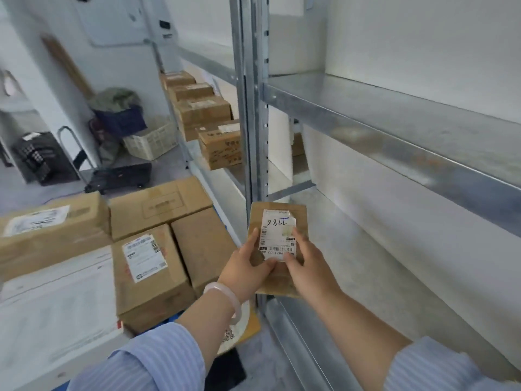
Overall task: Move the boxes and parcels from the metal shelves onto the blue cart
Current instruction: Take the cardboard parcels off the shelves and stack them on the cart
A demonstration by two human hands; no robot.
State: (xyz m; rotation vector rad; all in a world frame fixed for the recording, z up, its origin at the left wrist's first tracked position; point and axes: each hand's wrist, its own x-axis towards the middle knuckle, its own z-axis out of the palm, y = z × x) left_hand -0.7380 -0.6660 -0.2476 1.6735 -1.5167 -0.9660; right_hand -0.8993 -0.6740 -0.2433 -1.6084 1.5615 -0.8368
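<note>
Small flat brown cardboard parcel with a white shipping label point(279, 221) is off the shelf and held in front of the grey metal shelf post point(253, 108). Its long axis points away from me. My left hand point(248, 266) grips its left edge and my right hand point(307, 263) pinches the right edge, thumb on the label.

The blue cart point(169, 320) lies to the left, so my left hand is nearer and I'd lead the swing with it. The cart is crowded with brown cardboard boxes point(149, 266) and a wide white flat parcel point(56, 306). The nearest box stands just beside my left hand, so I judge the parcel must clear its top edge. More brown boxes point(203, 111) wait on the far shelf.
</note>
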